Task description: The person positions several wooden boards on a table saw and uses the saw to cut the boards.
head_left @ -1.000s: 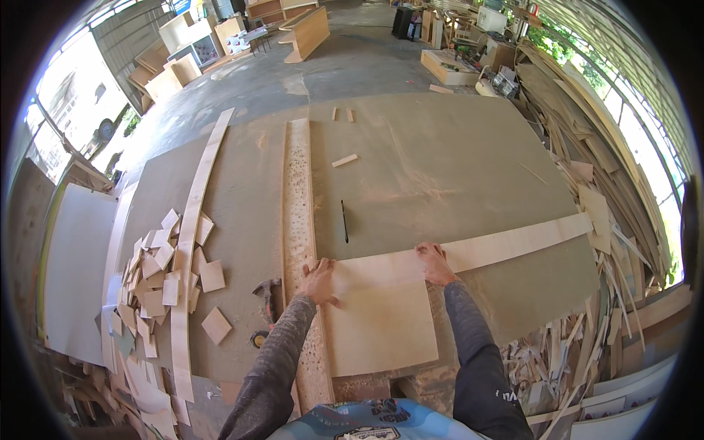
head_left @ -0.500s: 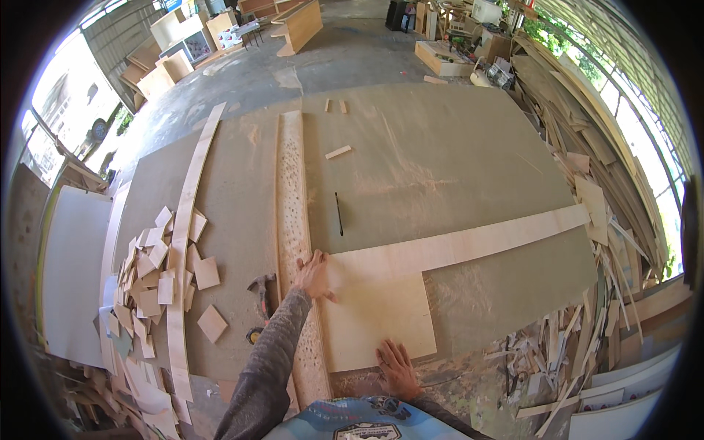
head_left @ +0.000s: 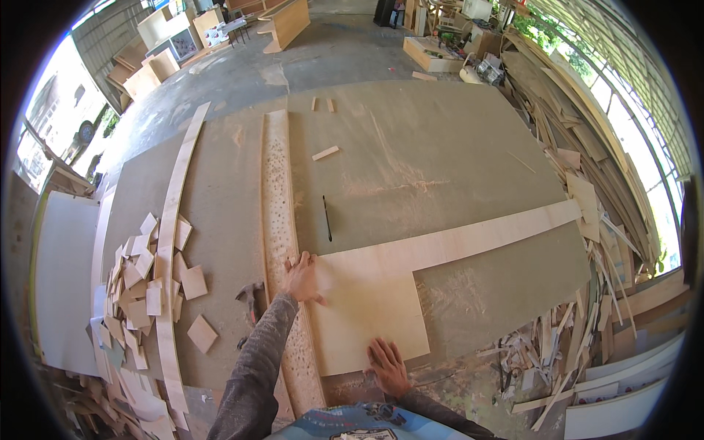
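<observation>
A square pale plywood panel [head_left: 374, 315] lies on a large brown worktop. From its far side a long plywood strip [head_left: 491, 235] runs to the right; I cannot tell whether the two are one piece. My left hand [head_left: 299, 277] is open, fingers spread over the panel's far left corner where it meets a long pitted board [head_left: 276, 183]. Open too, my right hand [head_left: 389, 368] rests with its fingers flat on the panel's near edge. Left of my left forearm lies a hammer [head_left: 251, 299], partly hidden by the sleeve. A slim dark pen-like tool [head_left: 327, 218] lies beyond my left hand.
Small wooden squares [head_left: 136, 282] are heaped at the left, around a long plywood strip [head_left: 173, 242]. Three short wood blocks, one nearer [head_left: 325, 153], lie farther off. Offcuts [head_left: 546, 359] and stacked boards [head_left: 601, 139] crowd the right side. A wooden shelf unit [head_left: 286, 26] stands at the back.
The whole view has shifted slightly, so most things sit a little farther left. Both hands stay on the panel in much the same places.
</observation>
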`<control>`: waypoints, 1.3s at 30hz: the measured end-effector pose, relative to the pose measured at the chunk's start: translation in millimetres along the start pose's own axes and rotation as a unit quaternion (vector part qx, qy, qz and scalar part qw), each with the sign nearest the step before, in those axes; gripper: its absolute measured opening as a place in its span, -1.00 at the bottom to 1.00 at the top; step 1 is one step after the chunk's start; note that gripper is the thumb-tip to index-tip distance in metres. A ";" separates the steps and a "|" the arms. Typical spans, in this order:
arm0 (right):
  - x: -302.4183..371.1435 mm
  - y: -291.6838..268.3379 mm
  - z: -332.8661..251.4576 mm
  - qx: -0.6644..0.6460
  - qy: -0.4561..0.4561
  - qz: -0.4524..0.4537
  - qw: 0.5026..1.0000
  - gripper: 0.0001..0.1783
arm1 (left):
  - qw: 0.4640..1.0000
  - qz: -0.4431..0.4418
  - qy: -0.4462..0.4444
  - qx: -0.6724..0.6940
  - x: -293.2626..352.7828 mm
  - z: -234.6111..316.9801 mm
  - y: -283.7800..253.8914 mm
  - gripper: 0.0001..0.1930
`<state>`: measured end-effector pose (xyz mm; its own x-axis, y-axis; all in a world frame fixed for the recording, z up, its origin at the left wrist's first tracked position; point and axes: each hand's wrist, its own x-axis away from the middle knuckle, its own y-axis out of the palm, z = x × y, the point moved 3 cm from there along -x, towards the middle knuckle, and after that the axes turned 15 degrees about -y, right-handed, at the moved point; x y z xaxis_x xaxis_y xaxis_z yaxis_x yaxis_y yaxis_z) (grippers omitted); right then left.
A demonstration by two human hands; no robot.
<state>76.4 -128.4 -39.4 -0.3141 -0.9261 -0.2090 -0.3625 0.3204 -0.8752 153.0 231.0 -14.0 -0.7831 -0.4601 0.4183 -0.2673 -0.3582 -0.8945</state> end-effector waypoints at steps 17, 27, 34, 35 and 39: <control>-70.9 -4.2 40.7 0.001 0.004 0.017 1.000 -0.31 | 1.000 -0.001 0.008 -0.001 -68.4 -12.3 -40.0 0.44; -104.9 -3.2 61.0 0.001 0.000 0.036 0.999 -0.30 | 1.000 0.008 0.014 0.000 -110.3 -22.6 -51.8 0.44; -120.9 -2.7 74.9 0.011 0.001 0.042 0.999 -0.28 | 1.000 0.001 0.008 0.005 -136.2 -20.4 -56.5 0.55; -123.4 -2.5 75.8 0.015 -0.002 0.041 0.999 -0.28 | 1.000 -0.010 0.003 0.002 -137.1 -20.1 -61.2 0.56; -134.1 -2.5 79.6 0.015 -0.010 0.055 0.998 -0.27 | 1.000 -0.006 -0.004 -0.003 -145.4 -26.1 -65.7 0.54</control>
<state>189.3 -20.9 -44.0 -0.3323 -0.8899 -0.3124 -0.3012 0.4140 -0.8590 269.8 342.7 -20.2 -0.7752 -0.4631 0.4296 -0.2793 -0.3586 -0.8907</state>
